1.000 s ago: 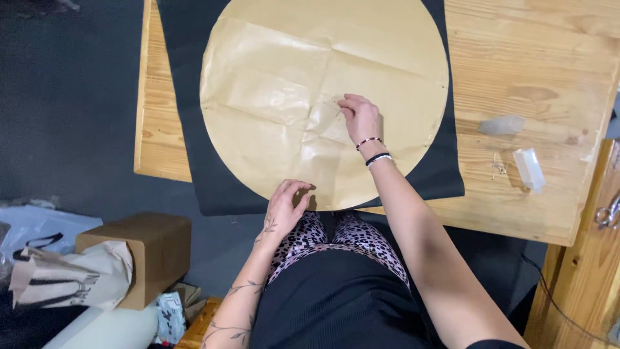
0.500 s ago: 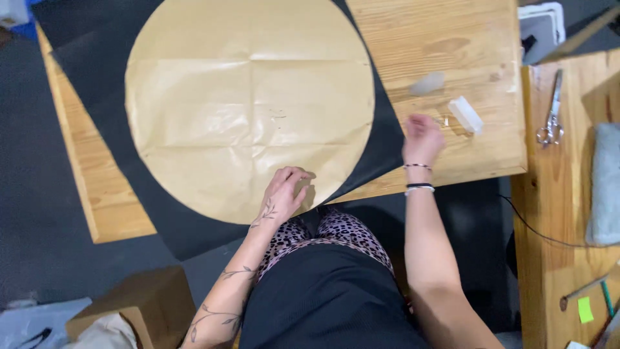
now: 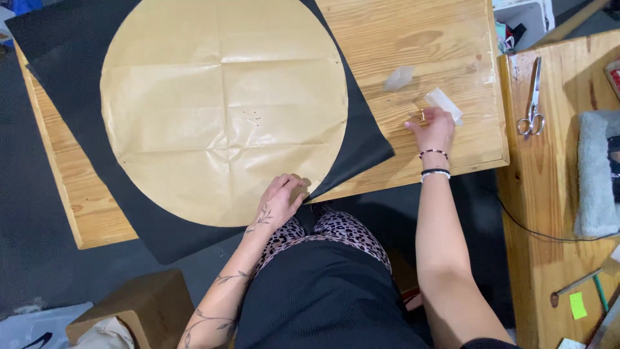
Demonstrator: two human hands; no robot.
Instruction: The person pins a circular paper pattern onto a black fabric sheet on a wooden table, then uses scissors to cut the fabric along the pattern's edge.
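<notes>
Here the left hand (image 3: 282, 197) presses flat on the paper circle (image 3: 223, 106) over black cloth (image 3: 361, 139), while the right hand (image 3: 431, 129) pinches small pins (image 3: 418, 116) beside a clear box (image 3: 444, 103)

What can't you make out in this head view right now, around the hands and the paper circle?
- Right hand: fingertips reach small pale bits by a white box; too small to identify.
- Left hand: whether it pinches or presses the paper circle is hidden by its fingers.
- Tiny marks at the circle's middle: too small.
- Black fabric: top cut off by the frame.
</notes>
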